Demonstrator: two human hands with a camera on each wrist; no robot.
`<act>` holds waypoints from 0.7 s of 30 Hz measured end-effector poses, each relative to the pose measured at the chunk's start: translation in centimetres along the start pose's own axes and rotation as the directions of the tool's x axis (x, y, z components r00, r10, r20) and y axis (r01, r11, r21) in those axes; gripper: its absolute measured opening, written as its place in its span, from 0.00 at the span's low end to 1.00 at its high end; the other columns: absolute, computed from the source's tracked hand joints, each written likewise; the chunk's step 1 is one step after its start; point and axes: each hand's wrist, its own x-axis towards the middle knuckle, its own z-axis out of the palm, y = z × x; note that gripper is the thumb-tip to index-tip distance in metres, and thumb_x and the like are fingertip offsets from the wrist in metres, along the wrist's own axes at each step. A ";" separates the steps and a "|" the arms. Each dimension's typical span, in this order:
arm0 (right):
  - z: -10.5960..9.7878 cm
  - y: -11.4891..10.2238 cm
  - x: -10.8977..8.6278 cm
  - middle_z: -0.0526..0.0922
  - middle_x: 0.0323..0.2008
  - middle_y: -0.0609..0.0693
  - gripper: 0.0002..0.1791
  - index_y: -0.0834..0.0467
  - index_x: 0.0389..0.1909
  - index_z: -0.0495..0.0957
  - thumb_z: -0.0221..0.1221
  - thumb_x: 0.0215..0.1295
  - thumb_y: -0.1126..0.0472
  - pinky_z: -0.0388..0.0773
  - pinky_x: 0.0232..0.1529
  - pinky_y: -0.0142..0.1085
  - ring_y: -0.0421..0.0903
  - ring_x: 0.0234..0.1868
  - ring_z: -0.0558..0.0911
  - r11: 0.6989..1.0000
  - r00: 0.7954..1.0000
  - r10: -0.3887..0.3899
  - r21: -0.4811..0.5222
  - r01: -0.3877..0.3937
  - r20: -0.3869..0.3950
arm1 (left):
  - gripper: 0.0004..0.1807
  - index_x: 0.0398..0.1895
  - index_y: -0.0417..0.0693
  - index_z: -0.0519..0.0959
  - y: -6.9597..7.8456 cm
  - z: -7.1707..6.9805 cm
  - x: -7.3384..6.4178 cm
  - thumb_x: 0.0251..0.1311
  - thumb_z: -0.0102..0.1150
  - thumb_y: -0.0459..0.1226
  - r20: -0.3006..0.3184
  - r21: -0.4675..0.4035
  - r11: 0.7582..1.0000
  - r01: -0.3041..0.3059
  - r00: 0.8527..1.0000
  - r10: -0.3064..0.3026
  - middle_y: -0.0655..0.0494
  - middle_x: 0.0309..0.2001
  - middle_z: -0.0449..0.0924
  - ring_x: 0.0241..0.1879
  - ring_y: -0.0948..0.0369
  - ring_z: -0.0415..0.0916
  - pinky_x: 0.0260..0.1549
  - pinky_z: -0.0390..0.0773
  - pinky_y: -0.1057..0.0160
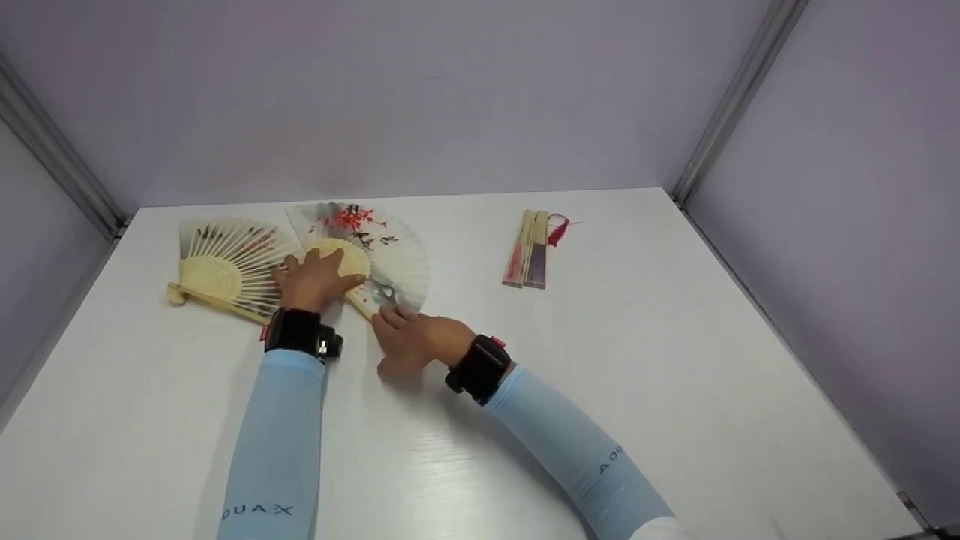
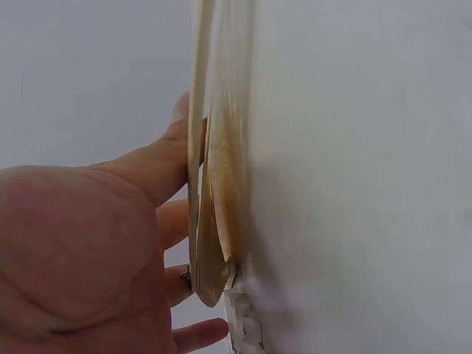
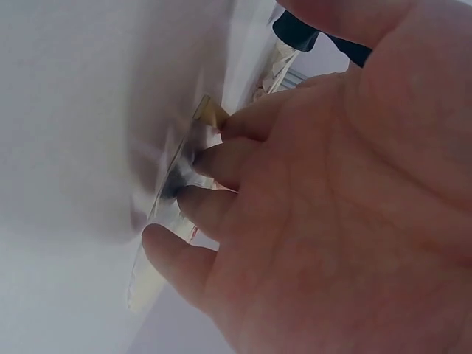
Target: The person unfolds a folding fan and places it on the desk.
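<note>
A spread folding fan (image 1: 409, 244) with red blossoms and grey painted shapes lies near the table's back edge. My left hand (image 1: 311, 281) rests on its pale pierced ribs with the fingers spread; in the left wrist view the fan's ribs (image 2: 210, 251) stand edge-on against the fingers. At the fan's lower right edge, my right hand (image 1: 416, 341) touches the leaf with its fingertips. The right wrist view shows these fingers (image 3: 210, 210) extended on the leaf, the thumb away from it. Left of my left hand lies another spread fan (image 1: 214, 277) with pale ribs, partly covered by that hand.
Two folded fans (image 1: 536, 251) lie side by side at the back right, one pinkish and one purple, with a dark pink tassel (image 1: 557, 231) beside them. The white table (image 1: 675, 375) is bounded by pale panels at the back and sides.
</note>
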 end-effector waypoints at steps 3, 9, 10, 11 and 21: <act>-0.1 0.1 0.0 0.40 0.91 0.52 0.48 0.53 0.90 0.40 0.51 0.82 0.39 0.46 0.92 0.44 0.51 0.92 0.40 1.000 1.000 -0.002 0.001 0.002 -0.004 | 0.47 0.88 0.45 0.53 0.0 -0.1 0.0 0.80 0.51 0.62 0.011 -0.002 1.000 0.003 1.000 -0.003 0.25 0.85 0.46 0.82 0.18 0.34 0.77 0.36 0.14; -0.3 0.3 0.3 0.39 0.91 0.55 0.47 0.55 0.90 0.44 0.52 0.83 0.39 0.49 0.92 0.46 0.52 0.92 0.40 1.000 1.000 -0.019 0.006 0.019 -0.005 | 0.46 0.88 0.45 0.53 0.0 -0.2 0.1 0.81 0.50 0.62 0.011 0.011 1.000 0.009 1.000 -0.009 0.25 0.85 0.47 0.82 0.17 0.36 0.77 0.36 0.13; -0.3 0.4 0.3 0.39 0.91 0.55 0.47 0.55 0.90 0.45 0.52 0.83 0.39 0.49 0.92 0.46 0.51 0.92 0.40 1.000 1.000 -0.020 0.010 0.020 -0.005 | 0.46 0.88 0.45 0.53 0.0 -0.2 0.1 0.81 0.50 0.62 0.013 0.012 1.000 0.009 1.000 -0.009 0.25 0.85 0.46 0.82 0.17 0.35 0.77 0.36 0.13; -0.4 0.4 0.4 0.39 0.91 0.55 0.46 0.55 0.89 0.45 0.52 0.83 0.39 0.49 0.92 0.46 0.51 0.92 0.40 1.000 1.000 -0.023 0.009 0.023 -0.006 | 0.47 0.89 0.45 0.52 0.0 -0.2 0.2 0.81 0.50 0.62 0.017 0.013 1.000 0.009 1.000 -0.010 0.25 0.86 0.46 0.82 0.17 0.35 0.77 0.36 0.13; -1.7 1.8 -0.5 0.33 0.92 0.49 0.45 0.46 0.91 0.40 0.49 0.85 0.38 0.45 0.93 0.48 0.49 0.92 0.34 0.994 1.000 -0.029 0.108 0.028 0.005 | 0.50 0.89 0.44 0.47 -0.3 -0.6 0.4 0.80 0.48 0.65 0.071 -0.024 0.999 0.030 0.997 -0.028 0.23 0.86 0.38 0.82 0.16 0.28 0.77 0.31 0.14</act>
